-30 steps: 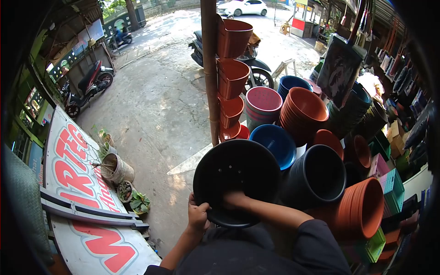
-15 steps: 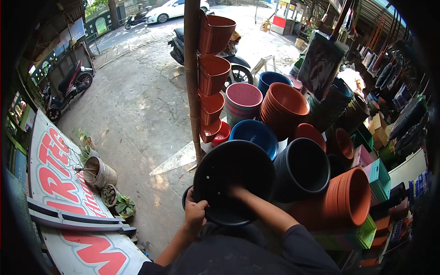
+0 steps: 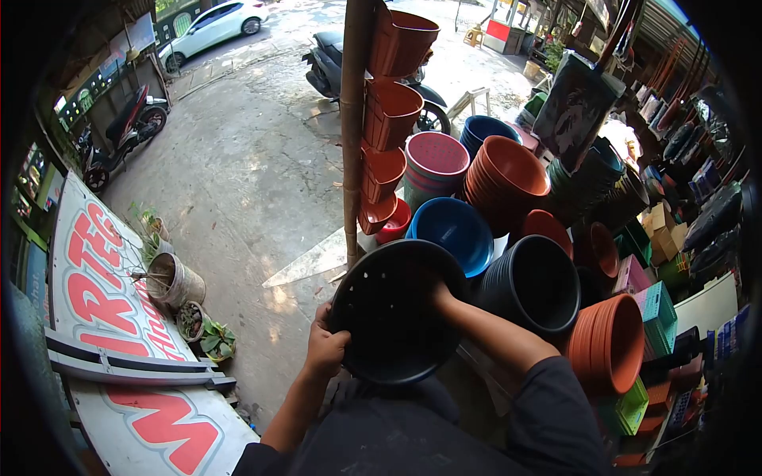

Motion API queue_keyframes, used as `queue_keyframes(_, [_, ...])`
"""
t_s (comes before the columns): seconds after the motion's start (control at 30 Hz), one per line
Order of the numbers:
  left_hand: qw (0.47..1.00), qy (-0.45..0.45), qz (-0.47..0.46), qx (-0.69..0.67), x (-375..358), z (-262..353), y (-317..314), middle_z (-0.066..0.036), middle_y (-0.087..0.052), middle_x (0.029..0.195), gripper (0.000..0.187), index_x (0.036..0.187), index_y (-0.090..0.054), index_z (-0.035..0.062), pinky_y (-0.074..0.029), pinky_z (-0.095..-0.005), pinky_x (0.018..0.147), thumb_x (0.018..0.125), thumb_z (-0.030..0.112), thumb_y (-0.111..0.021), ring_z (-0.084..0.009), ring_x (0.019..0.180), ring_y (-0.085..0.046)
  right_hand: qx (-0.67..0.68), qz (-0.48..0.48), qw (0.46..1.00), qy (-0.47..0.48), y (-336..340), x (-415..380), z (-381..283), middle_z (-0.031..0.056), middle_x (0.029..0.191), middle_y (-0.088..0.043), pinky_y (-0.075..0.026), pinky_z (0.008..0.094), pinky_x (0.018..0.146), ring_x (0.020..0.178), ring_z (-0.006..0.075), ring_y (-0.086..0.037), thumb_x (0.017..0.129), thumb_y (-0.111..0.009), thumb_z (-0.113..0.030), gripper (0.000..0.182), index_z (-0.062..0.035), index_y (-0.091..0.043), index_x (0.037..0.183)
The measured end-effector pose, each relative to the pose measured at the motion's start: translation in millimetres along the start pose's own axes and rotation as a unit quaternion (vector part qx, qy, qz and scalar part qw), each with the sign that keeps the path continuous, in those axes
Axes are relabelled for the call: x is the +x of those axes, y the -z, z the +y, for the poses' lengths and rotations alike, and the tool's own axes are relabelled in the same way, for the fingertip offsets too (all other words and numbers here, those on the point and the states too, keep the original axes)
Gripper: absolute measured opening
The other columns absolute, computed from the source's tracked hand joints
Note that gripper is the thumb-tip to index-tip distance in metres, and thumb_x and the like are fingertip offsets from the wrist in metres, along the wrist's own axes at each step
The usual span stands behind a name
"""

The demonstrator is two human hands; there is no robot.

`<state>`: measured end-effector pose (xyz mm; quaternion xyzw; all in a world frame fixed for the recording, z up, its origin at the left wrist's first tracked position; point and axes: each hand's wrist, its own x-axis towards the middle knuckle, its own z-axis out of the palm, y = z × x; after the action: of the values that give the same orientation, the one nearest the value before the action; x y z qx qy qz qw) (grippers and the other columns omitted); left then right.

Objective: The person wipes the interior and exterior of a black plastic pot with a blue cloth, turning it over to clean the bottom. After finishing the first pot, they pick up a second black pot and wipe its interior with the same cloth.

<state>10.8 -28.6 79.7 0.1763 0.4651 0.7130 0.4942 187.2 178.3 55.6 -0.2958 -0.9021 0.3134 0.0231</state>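
Observation:
A black plastic pot (image 3: 389, 341) is held in front of my body, its open mouth tipped up toward me. Small light spots, which look like drain holes, show in its dark inside. My left hand (image 3: 327, 345) grips the rim on the left side, thumb over the edge. My right hand (image 3: 441, 297) reaches inside against the right part of the pot; shadow hides its fingers, and I cannot make out whether they hold anything. Close to my right forearm stands a stack of black pots (image 3: 544, 282).
Orange pots (image 3: 607, 345), a blue basin (image 3: 451, 238) and terracotta-coloured pots (image 3: 508, 170) crowd the right. A pole (image 3: 352, 143) with hanging wall planters (image 3: 393, 115) rises ahead. At left are a lettered sign (image 3: 103, 278) and potted plants (image 3: 175, 282). Motorbikes stand farther off.
My right hand has shifted from the pot's middle toward its right side. My left hand has moved slightly up the rim. The white car has travelled left along the road.

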Motion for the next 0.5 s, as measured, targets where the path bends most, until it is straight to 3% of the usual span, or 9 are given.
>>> queue_keyframes(0.03, [1.000,-0.013,-0.027,0.002,0,5,0,-0.010,-0.061,0.117,0.060,0.122,-0.052,0.0013,-0.051,-0.0303,0.093,0.064,-0.017,-0.047,-0.0189,0.108,-0.062,0.003,0.000,1.000,-0.002,-1,-1,-4,0.0194,0.142,-0.051,-0.041,0.0382,0.109,0.132,0.0278,-0.048,0.097,-0.047,-0.021,0.048,-0.0020,-0.048,0.141])
queue_keyframes(0.13, [0.999,-0.034,-0.040,-0.003,10,11,11,-0.009,-0.056,0.125,0.065,0.127,-0.050,0.0013,-0.048,-0.0310,0.099,0.064,-0.016,-0.046,-0.0188,0.117,-0.057,0.127,0.011,0.992,-0.011,-39,14,-54,0.0185,0.138,-0.053,-0.041,0.0388,0.108,0.128,0.0273,-0.051,0.099,-0.046,-0.021,0.044,-0.0009,-0.050,0.138])
queue_keyframes(0.27, [0.998,0.003,-0.053,-0.028,3,6,9,-0.008,-0.054,0.129,0.073,0.134,-0.045,0.0018,-0.046,-0.0301,0.101,0.063,-0.016,-0.046,-0.0178,0.123,-0.053,0.284,0.026,0.958,-0.024,-106,-4,-109,0.0173,0.132,-0.056,-0.042,0.0395,0.107,0.124,0.0268,-0.053,0.101,-0.044,-0.022,0.040,0.0005,-0.052,0.133])
queue_keyframes(0.37, [0.996,0.000,-0.080,-0.026,-7,1,-2,-0.007,-0.054,0.128,0.077,0.138,-0.042,0.0030,-0.046,-0.0279,0.097,0.064,-0.016,-0.047,-0.0158,0.123,-0.052,0.401,0.040,0.914,-0.043,-97,-5,-112,0.0163,0.129,-0.058,-0.042,0.0401,0.107,0.121,0.0263,-0.055,0.102,-0.042,-0.023,0.039,0.0016,-0.054,0.129])
queue_keyframes(0.43, [0.999,0.011,-0.049,-0.002,-12,-10,0,-0.006,-0.055,0.126,0.075,0.138,-0.043,0.0034,-0.047,-0.0257,0.094,0.065,-0.016,-0.047,-0.0141,0.121,-0.053,0.629,0.099,0.751,-0.172,-99,29,-104,0.0136,0.112,-0.064,-0.051,0.0383,0.097,0.104,0.0248,-0.064,0.104,-0.035,-0.030,0.040,0.0006,-0.060,0.117])
queue_keyframes(0.5, [0.999,0.001,-0.034,0.001,-12,-20,4,-0.005,-0.056,0.122,0.074,0.137,-0.043,0.0038,-0.048,-0.0250,0.091,0.066,-0.017,-0.047,-0.0132,0.115,-0.056,0.757,0.285,0.568,-0.151,-54,49,-108,0.0123,0.101,-0.068,-0.056,0.0368,0.087,0.092,0.0246,-0.068,0.103,-0.034,-0.037,0.047,-0.0001,-0.063,0.108])
